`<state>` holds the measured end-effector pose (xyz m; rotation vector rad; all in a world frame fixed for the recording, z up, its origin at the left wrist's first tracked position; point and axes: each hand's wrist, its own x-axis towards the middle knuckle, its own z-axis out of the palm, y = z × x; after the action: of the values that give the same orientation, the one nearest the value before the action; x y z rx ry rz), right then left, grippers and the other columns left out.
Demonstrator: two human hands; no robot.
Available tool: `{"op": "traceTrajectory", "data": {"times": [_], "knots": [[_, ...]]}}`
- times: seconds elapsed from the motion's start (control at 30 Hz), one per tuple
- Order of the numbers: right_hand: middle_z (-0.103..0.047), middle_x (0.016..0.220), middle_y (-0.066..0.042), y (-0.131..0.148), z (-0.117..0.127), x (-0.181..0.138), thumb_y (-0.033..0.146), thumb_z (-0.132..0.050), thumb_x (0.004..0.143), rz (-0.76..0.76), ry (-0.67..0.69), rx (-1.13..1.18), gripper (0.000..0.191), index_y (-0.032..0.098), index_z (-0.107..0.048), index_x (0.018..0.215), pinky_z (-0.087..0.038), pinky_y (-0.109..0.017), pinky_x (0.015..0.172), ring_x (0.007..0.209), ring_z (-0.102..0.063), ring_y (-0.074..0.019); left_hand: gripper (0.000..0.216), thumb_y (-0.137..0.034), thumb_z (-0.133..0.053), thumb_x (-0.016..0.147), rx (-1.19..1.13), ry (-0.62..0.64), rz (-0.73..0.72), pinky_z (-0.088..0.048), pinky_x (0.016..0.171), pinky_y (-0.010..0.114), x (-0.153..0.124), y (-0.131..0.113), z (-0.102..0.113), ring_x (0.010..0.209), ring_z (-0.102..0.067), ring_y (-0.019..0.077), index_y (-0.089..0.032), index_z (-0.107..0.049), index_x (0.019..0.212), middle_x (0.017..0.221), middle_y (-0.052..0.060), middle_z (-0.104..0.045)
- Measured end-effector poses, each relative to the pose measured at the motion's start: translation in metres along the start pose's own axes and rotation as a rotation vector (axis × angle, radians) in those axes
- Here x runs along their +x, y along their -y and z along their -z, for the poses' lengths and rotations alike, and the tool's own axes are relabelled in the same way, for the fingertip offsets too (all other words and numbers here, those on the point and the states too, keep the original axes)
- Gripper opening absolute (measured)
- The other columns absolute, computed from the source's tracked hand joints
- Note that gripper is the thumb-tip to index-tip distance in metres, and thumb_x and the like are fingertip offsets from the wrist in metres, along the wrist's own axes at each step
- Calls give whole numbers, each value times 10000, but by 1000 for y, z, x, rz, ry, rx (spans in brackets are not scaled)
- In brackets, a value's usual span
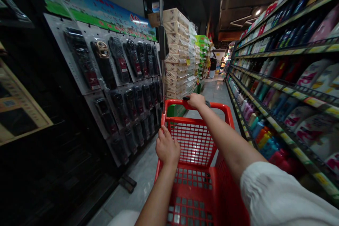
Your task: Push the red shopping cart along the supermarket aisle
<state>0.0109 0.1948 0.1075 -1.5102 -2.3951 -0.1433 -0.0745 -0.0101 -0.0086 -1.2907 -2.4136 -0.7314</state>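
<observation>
A red plastic shopping cart with latticed walls and floor fills the lower middle of the view. My right hand reaches to its far end, wrapped over the top bar, where a black part of the handle shows on both sides of the palm. On the cart's left rim rests my left hand, fingers curled over the edge. Both hands touch only the cart. Through the lattice of the basket the floor shows.
Shelves of bottles line the right side of the aisle. On the left hangs a rack of packaged belts, with a metal foot jutting onto the floor. Stacked tissue packs stand ahead. A person is farther down the aisle.
</observation>
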Motion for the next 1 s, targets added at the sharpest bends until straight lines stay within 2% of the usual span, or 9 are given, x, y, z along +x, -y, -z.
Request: {"op": "traceTrajectory", "data": {"times": [0.1, 0.2, 0.37, 0.5, 0.6, 0.77, 1.0], "knots": [[-622, 1268, -41, 10, -7, -9, 355, -496, 888, 171, -95, -52, 444, 393, -573, 1324, -466, -340, 827, 1017, -601, -255, 713, -269, -568, 829, 33, 19, 1, -509, 894, 378, 0, -2, 3, 1063, -591, 282, -26, -350, 1463, 1372, 224, -499], [-543, 1382, -29, 6, -15, -24, 284, -486, 906, 341, -151, -94, 456, 387, -555, 1345, -446, -375, 866, 1062, -548, -270, 719, -271, -568, 830, 57, 27, 2, -521, 864, 383, -1, -2, 4, 1050, -591, 282, -38, -339, 1471, 1357, 228, -501], [-433, 1504, -19, -22, -29, -45, 229, -433, 945, 550, -183, -123, 431, 325, -573, 1342, -350, -467, 1035, 1205, -464, -297, 704, -272, -566, 843, 57, 18, -27, -515, 888, 368, 0, -1, 4, 1095, -578, 284, -16, -347, 1462, 1365, 236, -490], [-418, 1522, 11, -50, -27, -52, 211, -468, 942, 655, -141, -142, 439, 331, -553, 1355, -260, -495, 1128, 1325, -390, -298, 701, -278, -557, 852, 64, 22, -41, -512, 894, 358, 1, -1, 5, 1088, -581, 278, -10, -346, 1464, 1390, 222, -487], [-437, 1508, 33, -77, -19, -53, 187, -463, 950, 695, -101, -134, 427, 366, -575, 1321, -278, -487, 1128, 1348, -387, -279, 699, -280, -551, 855, 60, 22, -40, -507, 904, 357, 2, 0, 5, 1095, -577, 282, -3, -346, 1463, 1392, 219, -488], [-476, 1477, 56, -118, -8, -56, 150, -466, 950, 678, -55, -120, 435, 414, -607, 1266, -339, -448, 1084, 1297, -459, -246, 695, -269, -552, 848, 47, 15, -33, -507, 905, 366, 3, -1, 4, 1090, -579, 277, -19, -347, 1464, 1374, 215, -495], [-461, 1488, 60, -140, 4, -59, 151, -502, 931, 642, -20, -139, 443, 438, -614, 1248, -346, -418, 1045, 1198, -513, -231, 686, -290, -524, 865, 56, 29, -39, -516, 884, 374, 4, -1, 6, 1066, -583, 273, -17, -339, 1467, 1369, 220, -498]]}}
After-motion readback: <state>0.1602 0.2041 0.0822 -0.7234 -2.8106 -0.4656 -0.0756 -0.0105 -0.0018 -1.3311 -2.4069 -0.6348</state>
